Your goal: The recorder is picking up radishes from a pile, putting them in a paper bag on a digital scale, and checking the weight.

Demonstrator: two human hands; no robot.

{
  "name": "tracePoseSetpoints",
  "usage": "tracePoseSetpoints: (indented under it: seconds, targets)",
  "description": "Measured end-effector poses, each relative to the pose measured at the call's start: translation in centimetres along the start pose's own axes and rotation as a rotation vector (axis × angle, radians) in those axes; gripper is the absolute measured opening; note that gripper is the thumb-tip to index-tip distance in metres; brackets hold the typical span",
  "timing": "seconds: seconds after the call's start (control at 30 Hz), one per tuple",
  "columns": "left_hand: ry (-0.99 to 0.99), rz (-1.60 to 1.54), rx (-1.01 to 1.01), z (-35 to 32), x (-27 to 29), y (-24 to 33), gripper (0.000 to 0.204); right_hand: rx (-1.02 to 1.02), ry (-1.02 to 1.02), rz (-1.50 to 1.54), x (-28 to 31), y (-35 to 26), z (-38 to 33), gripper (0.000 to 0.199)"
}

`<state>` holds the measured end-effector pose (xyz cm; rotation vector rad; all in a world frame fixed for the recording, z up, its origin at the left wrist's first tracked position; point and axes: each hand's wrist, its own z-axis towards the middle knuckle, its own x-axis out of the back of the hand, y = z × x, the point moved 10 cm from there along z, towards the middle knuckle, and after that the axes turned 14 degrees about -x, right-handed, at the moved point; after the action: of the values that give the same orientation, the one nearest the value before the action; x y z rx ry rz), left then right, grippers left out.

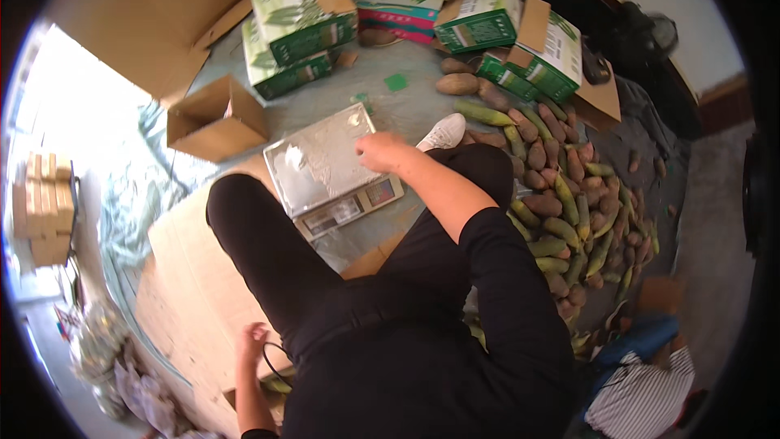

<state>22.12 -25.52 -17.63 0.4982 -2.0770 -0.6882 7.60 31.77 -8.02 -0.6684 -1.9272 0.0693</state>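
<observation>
Shiny metal scale pan, matt cardboard box, dull-skinned tubers

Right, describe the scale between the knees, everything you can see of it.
The scale has a broad rectangular platform that looks like silver metal, with whitish patches that may be residue or glare. Below its near edge shows a pale base with a light label and a darker panel. It sits flat between the person's bent legs, turned at an angle. The right hand is at the platform's right side; whether it touches is unclear.
</observation>
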Motion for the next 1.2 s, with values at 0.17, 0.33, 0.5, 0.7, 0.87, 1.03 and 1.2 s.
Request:
tracePoseSetpoints:
  seconds: [0.17,0.33,0.5,0.7,0.87,1.03,1.2]
  targets:
    - [-0.642,0.257,-0.007,5.9,-10.9,-4.5,0.027,0.009,-0.041,-0.04,-0.2,0.0,-0.2,0.028]
    - [-0.614,0.179,0.03,8.2,-13.0,-3.7,0.026,-0.013,-0.04,-0.018,0.1,0.0,-0.7,0.026]
    - [-0.588,0.141,0.049,9.9,-12.9,-2.9,0.025,-0.012,-0.056,-0.044,-0.2,-0.7,-0.7,0.025]
    - [-0.572,0.105,0.061,11.0,-12.9,-3.0,0.023,-0.025,-0.115,-0.128,-1.8,0.0,0.5,0.028]
    - [-0.55,0.075,0.071,11.6,-12.7,-3.2,0.022,-0.023,-0.069,-0.071,-1.6,0.1,0.6,0.024]
    - [-0.518,0.036,0.086,11.4,-12.7,-3.2,0.022,-0.026,-0.087,-0.106,-1.6,0.3,0.8,0.025]
    - [-0.479,0.001,0.101,11.0,-12.5,-4.1,0.021,-0.024,-0.13,-0.154,-2.3,-0.3,0.5,0.03]
